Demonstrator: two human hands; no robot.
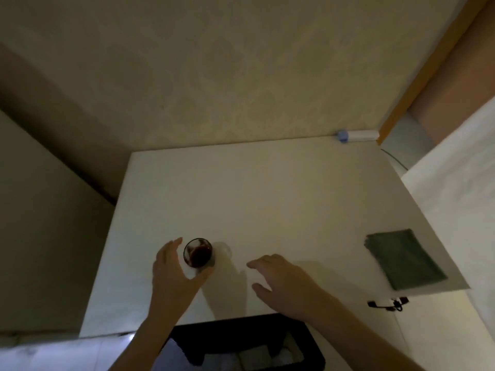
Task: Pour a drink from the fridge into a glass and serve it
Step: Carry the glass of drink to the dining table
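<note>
A clear glass with dark red drink in it stands upright on the white table, towards the near left. My left hand curves around the glass's left and near side, thumb under its right edge; whether the fingers press the glass is unclear. My right hand hovers over the table to the right of the glass, fingers spread, holding nothing. No bottle or fridge is in view.
A folded grey-green cloth lies near the table's right edge. A white power strip sits at the far right corner by the wall. A black chair stands below the near edge. A white surface rises on the right.
</note>
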